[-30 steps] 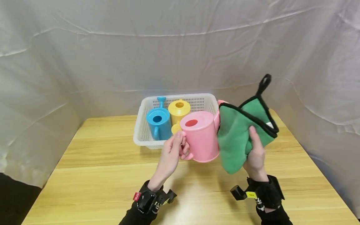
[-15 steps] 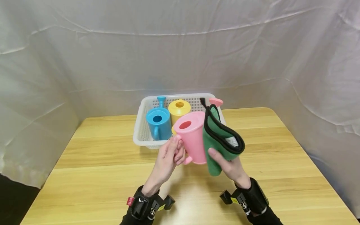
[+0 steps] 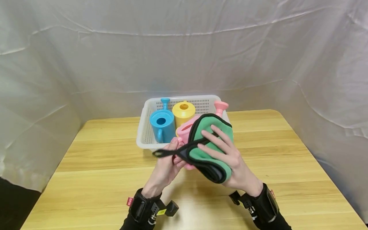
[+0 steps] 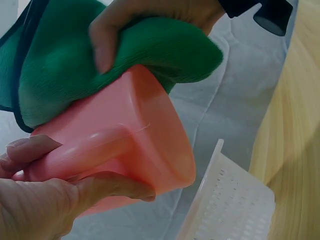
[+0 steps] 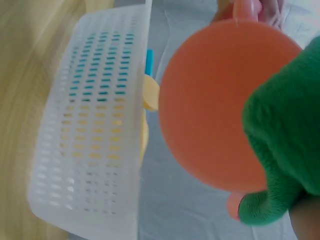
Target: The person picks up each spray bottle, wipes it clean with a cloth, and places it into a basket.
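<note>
My left hand [image 3: 162,172] grips the handle of a pink toy watering can [image 3: 184,131], which is held in the air in front of the basket. A green cloth [image 3: 208,123] with black edging and a hanging loop lies folded against the can's side and covers much of it. My right hand [image 3: 231,161] holds the cloth to the can, fingers spread across it; in the left wrist view its thumb [image 4: 103,52] presses the cloth. The can's round base [image 5: 215,110] faces the right wrist camera. Its pink sprinkler head [image 3: 221,105] shows beyond the cloth.
Behind the hands, a white perforated basket [image 3: 142,127] stands on the wooden table [image 3: 109,153]. Inside it are a blue watering can [image 3: 163,126] and a yellow one [image 3: 183,110]. White sheeting [image 3: 184,57] hangs around the back and sides.
The right hand has moved left with the cloth and turned over, so its spread fingers now lie on top. The cloth covers more of the pink can, which has tilted in the left hand.
</note>
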`<action>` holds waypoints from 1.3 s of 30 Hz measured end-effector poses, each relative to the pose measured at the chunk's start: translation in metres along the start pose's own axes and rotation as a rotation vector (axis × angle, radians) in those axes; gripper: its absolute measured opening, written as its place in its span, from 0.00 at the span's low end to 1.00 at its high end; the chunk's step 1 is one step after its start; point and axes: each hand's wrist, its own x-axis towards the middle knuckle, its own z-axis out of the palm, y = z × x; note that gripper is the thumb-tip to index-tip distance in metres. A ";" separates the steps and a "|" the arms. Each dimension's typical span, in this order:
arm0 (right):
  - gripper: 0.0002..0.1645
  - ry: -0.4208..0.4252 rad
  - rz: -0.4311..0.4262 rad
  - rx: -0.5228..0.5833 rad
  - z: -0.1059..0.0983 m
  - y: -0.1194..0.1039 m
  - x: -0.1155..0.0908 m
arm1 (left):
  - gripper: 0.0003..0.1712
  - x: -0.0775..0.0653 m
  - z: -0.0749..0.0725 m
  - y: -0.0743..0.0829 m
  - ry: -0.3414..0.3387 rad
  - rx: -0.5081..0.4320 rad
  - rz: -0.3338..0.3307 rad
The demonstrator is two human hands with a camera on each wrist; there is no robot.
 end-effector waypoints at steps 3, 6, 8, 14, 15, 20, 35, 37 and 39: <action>0.26 -0.068 -0.022 0.080 -0.006 -0.002 0.000 | 0.19 0.001 -0.001 0.003 -0.003 -0.023 -0.031; 0.25 -0.110 -0.042 0.200 -0.015 -0.002 0.000 | 0.20 0.001 -0.004 0.008 -0.075 -0.036 -0.032; 0.23 -0.128 -0.044 0.286 -0.021 -0.001 -0.001 | 0.20 0.000 -0.006 0.011 -0.133 -0.060 -0.034; 0.15 -0.165 -0.019 0.455 -0.036 -0.002 -0.001 | 0.20 -0.003 -0.009 0.016 -0.182 -0.109 -0.055; 0.15 -0.166 -0.020 0.458 -0.036 -0.003 -0.001 | 0.20 -0.003 -0.010 0.016 -0.178 -0.112 -0.061; 0.16 -0.157 -0.068 0.307 -0.030 -0.010 0.003 | 0.20 -0.004 -0.010 0.014 -0.211 -0.127 -0.051; 0.25 -0.247 -0.026 -0.147 -0.017 -0.026 0.008 | 0.19 -0.003 0.001 0.008 -0.080 0.070 0.004; 0.25 -0.273 -0.008 -0.168 -0.017 -0.027 0.007 | 0.19 -0.003 0.001 0.007 -0.075 0.101 0.006; 0.25 -0.296 0.000 -0.175 -0.018 -0.028 0.007 | 0.19 -0.003 0.002 0.008 -0.078 0.122 0.009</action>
